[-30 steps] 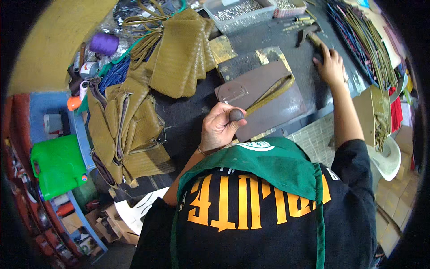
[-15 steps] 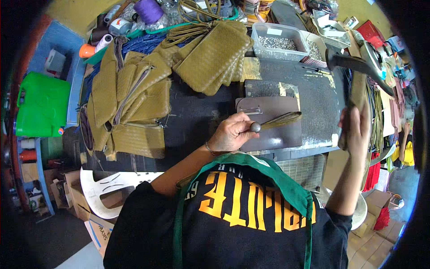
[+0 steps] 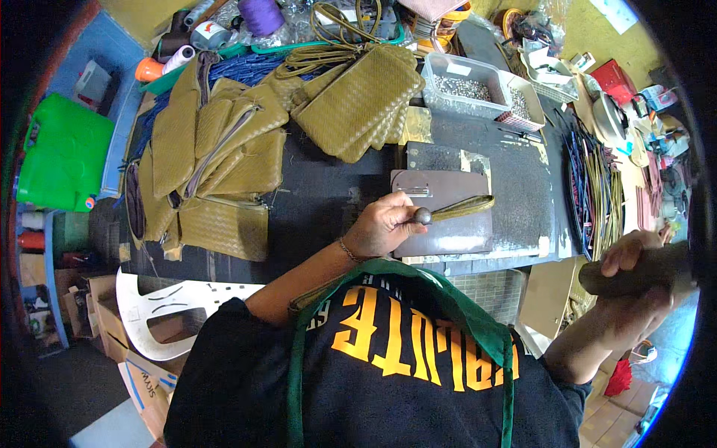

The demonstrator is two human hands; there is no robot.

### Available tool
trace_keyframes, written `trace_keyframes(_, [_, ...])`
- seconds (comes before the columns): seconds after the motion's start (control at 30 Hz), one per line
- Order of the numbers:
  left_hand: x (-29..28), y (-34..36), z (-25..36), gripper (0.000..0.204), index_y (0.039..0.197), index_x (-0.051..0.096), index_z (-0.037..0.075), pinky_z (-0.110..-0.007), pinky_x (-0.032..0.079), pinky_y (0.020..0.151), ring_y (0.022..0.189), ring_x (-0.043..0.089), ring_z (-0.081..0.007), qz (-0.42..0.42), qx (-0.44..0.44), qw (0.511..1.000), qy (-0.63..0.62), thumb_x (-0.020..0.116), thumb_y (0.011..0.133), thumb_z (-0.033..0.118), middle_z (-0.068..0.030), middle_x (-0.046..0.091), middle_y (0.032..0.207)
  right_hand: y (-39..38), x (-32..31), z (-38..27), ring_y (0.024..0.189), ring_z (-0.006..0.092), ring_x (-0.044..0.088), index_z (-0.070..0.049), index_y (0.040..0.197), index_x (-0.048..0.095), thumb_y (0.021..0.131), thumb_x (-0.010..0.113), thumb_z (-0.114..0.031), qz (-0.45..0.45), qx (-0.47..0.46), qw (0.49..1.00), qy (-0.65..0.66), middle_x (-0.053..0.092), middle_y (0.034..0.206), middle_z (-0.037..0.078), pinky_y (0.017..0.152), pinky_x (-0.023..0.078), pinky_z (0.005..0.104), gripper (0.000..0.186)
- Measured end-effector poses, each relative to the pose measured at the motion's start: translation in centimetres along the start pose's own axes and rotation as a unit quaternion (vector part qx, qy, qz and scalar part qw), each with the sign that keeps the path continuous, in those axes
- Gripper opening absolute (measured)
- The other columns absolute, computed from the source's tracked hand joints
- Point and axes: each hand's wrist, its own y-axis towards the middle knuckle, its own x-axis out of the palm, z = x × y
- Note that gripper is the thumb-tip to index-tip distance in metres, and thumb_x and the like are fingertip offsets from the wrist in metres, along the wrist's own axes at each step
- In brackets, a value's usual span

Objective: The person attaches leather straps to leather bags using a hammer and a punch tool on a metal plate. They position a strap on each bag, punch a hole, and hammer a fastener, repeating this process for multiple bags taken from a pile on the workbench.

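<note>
My left hand (image 3: 379, 227) is closed around a metal punch (image 3: 422, 216), whose round end faces up. Under that hand lies a brown board (image 3: 448, 183) with a small metal pin or clip near its far edge. A looped olive strap (image 3: 469, 207) reaches across the board from beside the punch. Off to the right, my right hand (image 3: 635, 317) grips a hammer by its thick handle (image 3: 620, 272); the hammer head is lost in the dark rim of the picture. Woven olive pouches (image 3: 358, 101) lie stacked beyond the left hand.
More olive pouches (image 3: 231, 224) cover the table's left side. At the back stand a clear tub of small metal pieces (image 3: 463, 86) and a purple thread spool (image 3: 261, 16). Bundled cords (image 3: 594, 187) hang along the right. A green case (image 3: 63, 153) is at far left.
My right hand has swung outward to the right and lower in the picture with the hammer, whose head has left view. The left hand keeps its hold on the punch. The view shifted slightly.
</note>
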Motion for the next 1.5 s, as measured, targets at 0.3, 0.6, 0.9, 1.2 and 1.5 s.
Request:
trace_keyframes(0.3, [0.4,-0.1,-0.4,0.017,0.077,0.060,0.001,-0.028,0.044,0.057,0.063,0.052,-0.0179,0.022,0.004,1.000,-0.001,0.067,0.068,0.013,-0.0059,0.051,0.070,-4.0,3.4,5.9,0.066,0.0311,0.058,-0.001,0.106,0.051,0.072,0.063,-0.013,-0.268,0.005,0.923,-0.277,0.057,0.076,0.017,0.060,0.045,0.0369,0.038])
trace_keyframes(0.6, [0.9,0.2,-0.5,0.015,0.076,0.061,0.003,-0.026,0.043,0.055,0.061,0.051,-0.0139,0.026,-0.009,0.998,-0.063,0.068,0.068,0.013,-0.0045,0.054,0.072,-4.3,3.7,6.2,0.079,0.0297,0.059,0.000,0.108,0.048,0.074,0.062,-0.014,-0.344,0.096,0.869,-0.343,0.058,0.091,0.017,0.065,0.048,0.0354,0.039])
trace_keyframes(0.9, [-0.1,-0.4,0.0,0.012,0.073,0.060,0.001,-0.025,0.042,0.056,0.067,0.051,-0.0133,-0.010,-0.052,0.999,0.005,0.068,0.068,0.008,-0.0050,0.052,0.074,-1.7,1.2,2.8,0.060,0.0200,0.056,-0.006,0.103,0.049,0.081,0.052,-0.025,-0.176,-0.042,0.974,-0.136,0.055,0.073,0.008,0.053,0.044,0.0323,0.029])
trace_keyframes(1.2, [-0.2,-0.5,0.0,0.013,0.081,0.058,0.002,-0.023,0.044,0.064,0.072,0.053,-0.0145,-0.044,-0.046,0.998,0.030,0.064,0.070,-0.001,-0.0034,0.051,0.076,-1.3,0.8,8.1,0.088,0.0320,0.056,-0.003,0.116,0.045,0.078,0.056,-0.010,-0.063,-0.050,0.920,-0.384,0.055,0.097,0.020,0.075,0.043,0.0339,0.040])
trace_keyframes(1.5, [-0.1,-1.1,-1.1,0.015,0.081,0.044,0.002,-0.031,0.039,0.069,0.075,0.045,-0.0180,0.128,-0.256,0.946,-0.152,0.053,0.076,0.013,-0.0098,0.048,0.081,-5.6,-4.0,25.6,0.078,0.0290,0.051,-0.036,0.124,0.035,0.077,0.054,-0.020,-0.080,0.180,0.717,-0.669,0.049,0.083,0.011,0.067,0.045,0.0402,0.053])
